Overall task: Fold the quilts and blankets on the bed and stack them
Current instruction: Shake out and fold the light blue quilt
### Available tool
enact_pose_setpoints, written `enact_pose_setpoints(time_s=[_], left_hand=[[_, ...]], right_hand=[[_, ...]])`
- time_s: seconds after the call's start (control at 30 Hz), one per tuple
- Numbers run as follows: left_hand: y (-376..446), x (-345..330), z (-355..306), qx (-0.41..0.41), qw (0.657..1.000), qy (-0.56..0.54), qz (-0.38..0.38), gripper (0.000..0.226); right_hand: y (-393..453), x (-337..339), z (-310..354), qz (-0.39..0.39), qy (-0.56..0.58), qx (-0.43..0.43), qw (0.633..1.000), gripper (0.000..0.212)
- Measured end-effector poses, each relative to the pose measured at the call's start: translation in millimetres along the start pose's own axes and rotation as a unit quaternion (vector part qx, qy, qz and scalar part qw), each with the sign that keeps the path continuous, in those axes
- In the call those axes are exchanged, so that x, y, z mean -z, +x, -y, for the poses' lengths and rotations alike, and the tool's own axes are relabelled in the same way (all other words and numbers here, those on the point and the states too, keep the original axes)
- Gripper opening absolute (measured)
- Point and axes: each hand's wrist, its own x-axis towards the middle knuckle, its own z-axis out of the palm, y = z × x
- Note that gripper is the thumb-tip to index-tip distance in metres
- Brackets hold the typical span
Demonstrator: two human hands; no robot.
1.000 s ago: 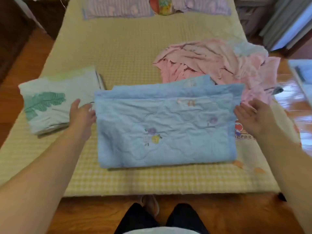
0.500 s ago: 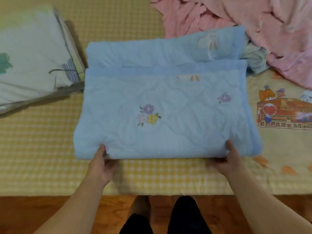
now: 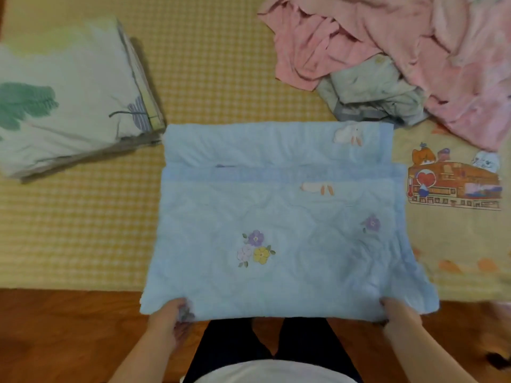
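A folded light-blue quilt [image 3: 279, 217] with embroidered flowers lies across the bed's near edge, its front hem raised and hanging past the mattress. My left hand [image 3: 168, 317] grips the near left corner. My right hand [image 3: 398, 313] grips the near right corner. A folded white quilt with a green leaf print [image 3: 69, 98] lies at the left. A crumpled pink blanket [image 3: 401, 42] is heaped at the back right, with a pale green-grey cloth [image 3: 370, 89] bunched under its edge.
The bed is covered by a yellow checked mat [image 3: 83, 222] with a cartoon print at the right [image 3: 453, 183]. Wooden floor [image 3: 55, 335] runs along the near side of the bed, where my legs in dark trousers stand.
My hands went from the quilt's sides to its near corners, gripped them, and pulled the near edge up and toward me over the bed's edge. The camera tipped downward.
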Motion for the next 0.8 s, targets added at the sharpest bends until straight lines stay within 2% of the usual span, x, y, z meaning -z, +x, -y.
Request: enact_pose_setpoints(time_s=[0.03,0.07,0.1,0.13,0.2,0.23,0.3,0.33,0.37,0.4,0.47,0.53,0.6,0.63,0.7,0.73,0.77,0.8], left_hand=[[3,2,0,-0.006,0.999,0.025,-0.035,0.037],[6,3,-4,-0.038,0.993,0.061,-0.094,0.060],[5,3,-13,-0.099,0.974,0.132,-0.156,0.076],[3,2,-26,-0.186,0.941,0.204,-0.193,0.082],[6,-11,-58,-0.352,0.878,0.279,-0.166,0.072],[12,-23,-75,-0.409,0.848,0.304,-0.147,0.065],[32,-53,-112,-0.465,0.808,0.342,-0.116,0.052],[42,-70,-130,-0.468,0.808,0.344,-0.098,0.048],[54,-83,-148,-0.455,0.822,0.333,-0.079,0.047],[64,-94,-164,-0.434,0.844,0.309,-0.057,0.052],[78,-106,-187,-0.389,0.894,0.218,-0.034,0.079],[86,-106,-197,-0.372,0.915,0.154,-0.027,0.090],[89,-98,-203,-0.363,0.923,0.127,0.021,0.083],[87,-93,-206,-0.350,0.928,0.108,0.065,0.071],[76,-85,-210,-0.344,0.925,0.083,0.138,0.042],[67,-82,-209,-0.365,0.915,0.097,0.142,0.033],[60,-80,-208,-0.407,0.895,0.138,0.118,0.033],[53,-78,-206,-0.476,0.855,0.192,0.076,0.038]], right_hand=[[1,-2,5,-0.044,-0.111,0.037,0.992,0.054],[3,-8,13,-0.078,-0.209,0.103,0.969,0.056],[3,-18,23,-0.094,-0.258,0.199,0.941,0.058],[-3,-30,35,-0.082,-0.265,0.301,0.912,0.057],[-26,-66,60,0.012,-0.291,0.455,0.842,0.052],[-37,-87,74,0.053,-0.309,0.517,0.796,0.048],[-49,-137,105,0.086,-0.331,0.637,0.691,0.042],[-51,-162,120,0.095,-0.348,0.671,0.648,0.043],[-50,-186,132,0.106,-0.378,0.690,0.608,0.046],[-49,-208,143,0.119,-0.417,0.696,0.573,0.051],[-42,-242,158,0.125,-0.504,0.680,0.518,0.062],[-35,-256,169,0.109,-0.564,0.661,0.482,0.069],[-31,-254,173,0.090,-0.581,0.659,0.469,0.069],[-29,-250,173,0.069,-0.574,0.671,0.464,0.068],[-24,-241,167,0.017,-0.541,0.713,0.445,0.058],[-19,-236,160,0.002,-0.515,0.741,0.431,0.049],[-14,-232,154,-0.005,-0.482,0.773,0.413,0.041],[-11,-228,148,-0.007,-0.448,0.802,0.395,0.035]])
